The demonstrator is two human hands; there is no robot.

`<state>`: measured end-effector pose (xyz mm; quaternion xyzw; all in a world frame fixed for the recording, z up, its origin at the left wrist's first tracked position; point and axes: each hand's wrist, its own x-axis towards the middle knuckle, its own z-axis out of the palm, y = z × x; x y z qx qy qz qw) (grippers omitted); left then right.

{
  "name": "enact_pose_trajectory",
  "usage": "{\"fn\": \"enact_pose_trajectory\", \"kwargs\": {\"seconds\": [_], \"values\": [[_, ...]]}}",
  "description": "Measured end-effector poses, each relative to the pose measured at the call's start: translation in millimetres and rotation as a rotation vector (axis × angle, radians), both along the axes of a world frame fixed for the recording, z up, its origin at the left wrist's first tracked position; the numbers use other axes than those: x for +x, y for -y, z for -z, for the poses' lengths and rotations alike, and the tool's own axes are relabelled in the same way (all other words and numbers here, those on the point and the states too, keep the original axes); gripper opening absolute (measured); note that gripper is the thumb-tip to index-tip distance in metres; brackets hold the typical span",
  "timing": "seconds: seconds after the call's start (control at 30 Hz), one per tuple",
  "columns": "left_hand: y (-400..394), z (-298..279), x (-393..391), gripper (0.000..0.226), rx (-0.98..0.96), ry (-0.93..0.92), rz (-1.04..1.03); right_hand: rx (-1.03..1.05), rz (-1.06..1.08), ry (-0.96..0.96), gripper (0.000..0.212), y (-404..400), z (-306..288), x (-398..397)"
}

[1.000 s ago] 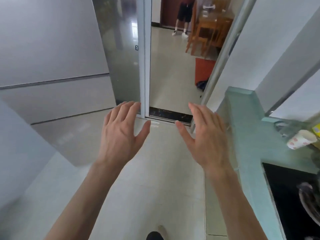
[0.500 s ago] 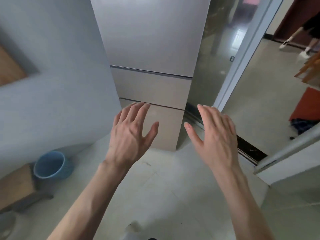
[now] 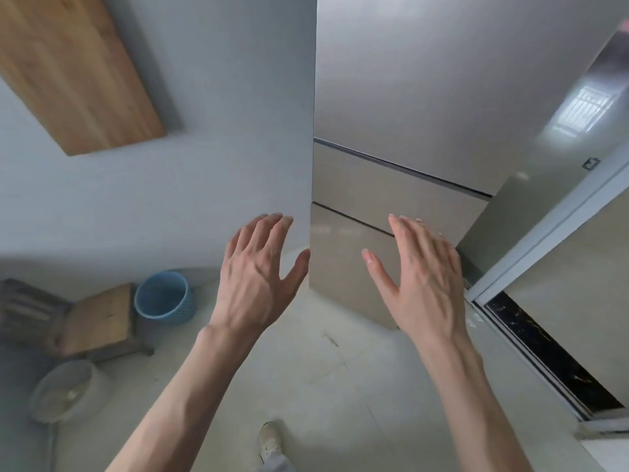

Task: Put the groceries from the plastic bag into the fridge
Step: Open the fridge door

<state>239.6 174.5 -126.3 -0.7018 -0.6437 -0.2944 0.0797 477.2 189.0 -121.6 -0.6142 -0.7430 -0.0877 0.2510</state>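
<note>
Your left hand (image 3: 258,277) and your right hand (image 3: 422,284) are both raised in front of you, backs toward the camera, palms facing down and forward. The fingers (image 3: 272,229) of each hand are spread loosely and hold nothing. The two hands are apart from each other, with a gap between the thumbs.

Ahead of you stands the fridge (image 3: 408,114), a tall grey-beige unit with all its doors closed; two dark seams divide the front into an upper door and two lower sections. Your right hand lies across the lowest section in the view, and your left hand lines up with the fridge's left edge and the grey wall beside it.

To your left on the floor, a blue basket (image 3: 163,298) sits just beside a low wooden stool (image 3: 98,318), with a pale bowl (image 3: 64,390) nearer you. One shoe (image 3: 270,441) shows at the bottom.
</note>
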Motion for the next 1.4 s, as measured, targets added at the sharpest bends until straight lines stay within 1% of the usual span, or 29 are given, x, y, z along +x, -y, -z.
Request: {"fn": "enact_pose_trajectory", "kwargs": {"seconds": [0.2, 0.3, 0.57, 0.87, 1.13, 1.4], "values": [[-49.9, -7.9, -63.6, 0.051, 0.034, 0.012, -0.046, 0.043, -0.026, -0.016, 0.065, -59.8, -1.9, -65.9], [-75.5, -12.1, -89.0, 0.051, 0.038, 0.016, -0.040, 0.042, -0.026, 0.010, 0.066, -85.0, -5.3, -92.4], [-140.4, -17.7, -131.0, 0.049, 0.077, 0.029, -0.003, 0.129, -0.005, 0.040, 0.066, -144.8, -25.5, -127.2], [-224.6, -24.8, -127.7, 0.049, 0.108, 0.029, 0.069, 0.179, 0.058, 0.067, 0.064, -219.4, -43.5, -127.6], [-311.0, -31.8, -106.2, 0.048, 0.148, -0.003, 0.131, 0.188, 0.102, 0.028, 0.062, -288.6, -39.5, -112.9], [-387.0, -32.2, -89.1, 0.049, 0.132, -0.047, 0.136, 0.211, 0.120, -0.031, 0.063, -359.5, -37.2, -98.5]]}}
